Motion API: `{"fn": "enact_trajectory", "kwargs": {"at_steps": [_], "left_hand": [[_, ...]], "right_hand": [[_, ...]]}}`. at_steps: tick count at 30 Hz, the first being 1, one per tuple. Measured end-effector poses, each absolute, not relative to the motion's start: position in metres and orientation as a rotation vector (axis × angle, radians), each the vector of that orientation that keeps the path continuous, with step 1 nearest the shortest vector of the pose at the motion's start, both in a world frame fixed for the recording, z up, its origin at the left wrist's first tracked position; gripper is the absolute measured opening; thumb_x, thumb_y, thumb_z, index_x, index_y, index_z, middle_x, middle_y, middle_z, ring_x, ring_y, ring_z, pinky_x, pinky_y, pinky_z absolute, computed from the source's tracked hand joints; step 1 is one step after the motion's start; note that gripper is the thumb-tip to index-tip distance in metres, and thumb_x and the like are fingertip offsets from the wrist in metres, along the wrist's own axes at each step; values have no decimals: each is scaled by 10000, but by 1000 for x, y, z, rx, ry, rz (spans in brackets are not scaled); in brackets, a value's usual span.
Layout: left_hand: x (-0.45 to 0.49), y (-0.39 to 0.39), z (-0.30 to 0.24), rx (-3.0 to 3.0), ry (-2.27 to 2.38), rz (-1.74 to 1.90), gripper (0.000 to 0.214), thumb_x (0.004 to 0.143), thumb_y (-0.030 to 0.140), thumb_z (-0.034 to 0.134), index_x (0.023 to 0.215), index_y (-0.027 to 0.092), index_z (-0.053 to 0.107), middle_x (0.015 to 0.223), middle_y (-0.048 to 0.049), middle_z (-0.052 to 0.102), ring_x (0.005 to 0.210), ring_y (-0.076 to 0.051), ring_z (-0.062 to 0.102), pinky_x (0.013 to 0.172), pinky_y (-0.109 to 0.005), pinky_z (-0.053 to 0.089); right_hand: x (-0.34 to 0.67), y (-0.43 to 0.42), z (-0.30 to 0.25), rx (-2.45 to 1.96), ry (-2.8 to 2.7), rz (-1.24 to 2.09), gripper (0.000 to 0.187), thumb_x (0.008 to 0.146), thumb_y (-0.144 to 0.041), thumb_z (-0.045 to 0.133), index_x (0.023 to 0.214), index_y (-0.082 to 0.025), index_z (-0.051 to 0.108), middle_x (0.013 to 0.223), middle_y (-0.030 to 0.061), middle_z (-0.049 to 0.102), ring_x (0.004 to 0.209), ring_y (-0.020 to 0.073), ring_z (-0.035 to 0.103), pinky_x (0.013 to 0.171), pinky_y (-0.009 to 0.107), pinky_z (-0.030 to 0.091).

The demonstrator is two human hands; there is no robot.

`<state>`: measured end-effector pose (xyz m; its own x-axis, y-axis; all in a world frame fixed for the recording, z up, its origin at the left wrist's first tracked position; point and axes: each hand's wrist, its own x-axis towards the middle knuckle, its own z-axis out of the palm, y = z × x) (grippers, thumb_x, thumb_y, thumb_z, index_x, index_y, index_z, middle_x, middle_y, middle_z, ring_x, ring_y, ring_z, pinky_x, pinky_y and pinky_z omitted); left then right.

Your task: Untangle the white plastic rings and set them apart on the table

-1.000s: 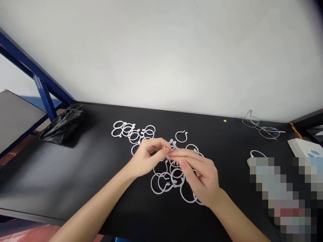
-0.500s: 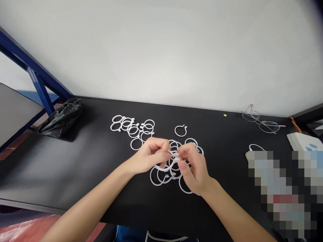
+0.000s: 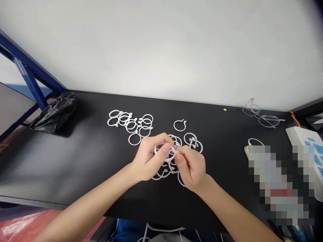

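Between both hands is a white plastic ring (image 3: 156,147) with a clasp at its ends. My left hand (image 3: 151,158) pinches its band between thumb and fingers. My right hand (image 3: 191,164) pinches the clasp end, where the fingertips hide the details. Under the hands lies a loose pile of similar rings (image 3: 156,177), some with open gaps and small prongs. To the left, a cluster of rings (image 3: 131,126) overlaps, their clasps looking joined. One open ring (image 3: 179,125) lies alone behind the hands.
On the black table (image 3: 93,161), a black plastic bag (image 3: 57,114) lies at the far left. Eyeglasses (image 3: 268,121) rest near the wall at the right. Nearer are a blurred-out item (image 3: 275,181) and a white box with blue marks (image 3: 302,137).
My hands have drawn closer around the ring, and the right fingers now pinch its clasp end. The whole view has shifted slightly.
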<state>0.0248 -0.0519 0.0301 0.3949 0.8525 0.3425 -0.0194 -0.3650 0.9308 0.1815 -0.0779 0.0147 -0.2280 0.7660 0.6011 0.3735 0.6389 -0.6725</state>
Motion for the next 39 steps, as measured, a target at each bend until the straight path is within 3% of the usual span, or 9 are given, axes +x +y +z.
{"fn": "enact_trajectory", "kwargs": {"at_steps": [9, 18, 26, 39], "left_hand": [[24, -51, 28, 1685, 800, 1154, 443, 986, 431, 317, 771, 149, 582, 513, 51, 408, 450, -77, 378, 463, -215, 317], [24, -53, 29, 1651, 772, 1113, 460, 978, 476, 303, 768, 159, 562, 490, 54, 408, 425, -79, 353, 457, -220, 328], [24, -55, 30, 1654, 707, 1071, 458, 974, 492, 306, 782, 161, 557, 515, 40, 433, 442, -83, 354, 461, -224, 332], [26, -56, 30, 1624, 677, 1056, 468, 967, 526, 329, 763, 158, 535, 518, 45, 415, 439, -75, 351, 437, -215, 301]], "right_hand": [[178, -80, 7, -887, -1786, 488, 249, 983, -159, 365, 746, -206, 422, 561, -58, 397, 440, 69, 354, 425, 220, 283], [177, -82, 9, -870, -1795, 439, 247, 986, -179, 353, 762, -216, 449, 557, -46, 464, 432, 88, 394, 426, 231, 314], [173, -87, 8, -849, -1751, 346, 235, 998, -203, 340, 872, -215, 538, 622, -5, 597, 472, 117, 512, 463, 247, 410], [174, -82, 6, -766, -1770, 337, 224, 992, -166, 344, 867, -226, 520, 635, 4, 629, 491, 126, 544, 457, 261, 413]]}}
